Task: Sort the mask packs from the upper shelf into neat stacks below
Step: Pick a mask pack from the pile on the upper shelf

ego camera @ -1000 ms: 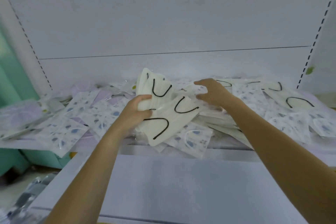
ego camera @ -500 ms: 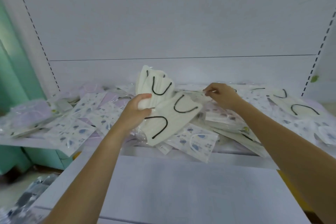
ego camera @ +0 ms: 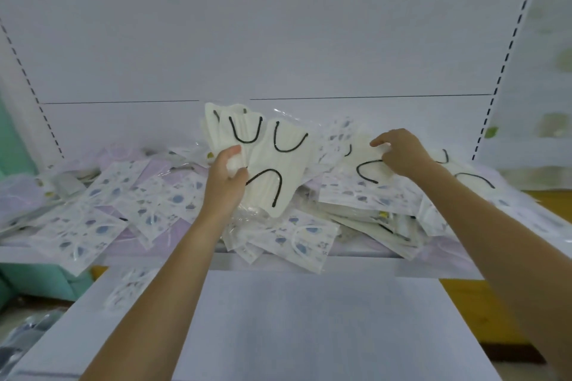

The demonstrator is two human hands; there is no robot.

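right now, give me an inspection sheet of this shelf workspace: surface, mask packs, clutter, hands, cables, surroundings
surface: lower shelf is white; one patterned pack lies near its left edge.
job's things: upper shelf heaped with overlapping blue-print packs, lilac packs and loose cream packs with black ear loops; some overhang the front.
clutter: blurred packets low at the left, beyond the shelves.
grippers: left hand grips a fan of cream packs; right hand pinches one cream pack on the heap.
cables: nothing seen.
surroundings: white back panel, slotted uprights, green fixture at left.
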